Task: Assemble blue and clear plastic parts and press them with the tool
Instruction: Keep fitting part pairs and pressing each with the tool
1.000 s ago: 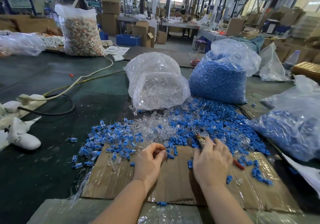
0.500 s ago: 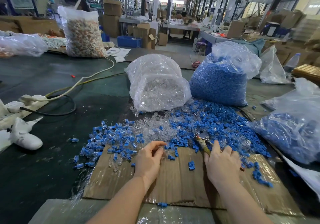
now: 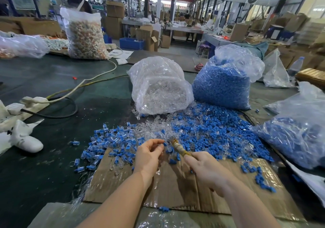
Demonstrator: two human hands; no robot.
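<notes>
Loose blue parts [image 3: 211, 131] and clear parts [image 3: 151, 131] lie heaped on the dark table past a taped cardboard sheet [image 3: 175, 189]. A pile of joined blue-and-clear pieces [image 3: 109, 143] spreads to the left. My left hand [image 3: 149, 155] hovers over the sheet's far edge with fingers curled, pinching a small clear part at its fingertips. My right hand [image 3: 205, 169] grips a tool with a worn yellowish handle [image 3: 179, 147], its tip pointing up-left toward my left fingertips. The tool's working end is blurred.
A bag of clear parts [image 3: 158, 87] and a bag of blue parts [image 3: 225, 83] stand behind the heaps. Another bag of blue pieces [image 3: 299, 136] lies at right. A power strip with cables [image 3: 33, 102] and a white shoe [image 3: 26, 139] sit at left.
My right hand, which lay flat on the blue parts beside the tool, has lifted and drawn back gripping the tool. The left hand stays near the same spot.
</notes>
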